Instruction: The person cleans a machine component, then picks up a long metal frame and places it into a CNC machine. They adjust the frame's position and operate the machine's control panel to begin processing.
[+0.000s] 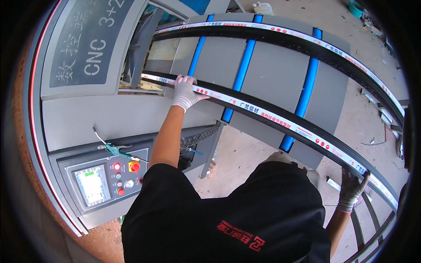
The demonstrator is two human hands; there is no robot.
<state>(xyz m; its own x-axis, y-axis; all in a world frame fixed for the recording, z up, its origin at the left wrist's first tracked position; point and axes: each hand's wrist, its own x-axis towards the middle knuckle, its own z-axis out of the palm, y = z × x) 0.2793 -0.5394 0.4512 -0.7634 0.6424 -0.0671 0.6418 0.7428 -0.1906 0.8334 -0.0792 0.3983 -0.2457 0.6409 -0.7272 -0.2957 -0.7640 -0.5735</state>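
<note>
A long dark profile bar (245, 106) with a printed white film strip lies slantwise in front of me, its left end entering the machine opening. My left hand (186, 93), in a striped knit glove, is closed over the bar near that opening, fingers on its far side. Further along to the right, my right hand (351, 190), gloved alike, grips the same bar from its near edge; its fingers are partly hidden beneath. Beyond it runs a second, similar profile bar (272, 31), touched by neither hand.
Blue rollers (307, 87) cross the grey machine bed (276, 70) under both bars. At left stands a grey machine housing (105, 109) with a control panel (127, 175), a screen, buttons and a green air gun (115, 150). A coiled hose (197, 136) hangs nearby. A metal rack (372, 228) is at lower right.
</note>
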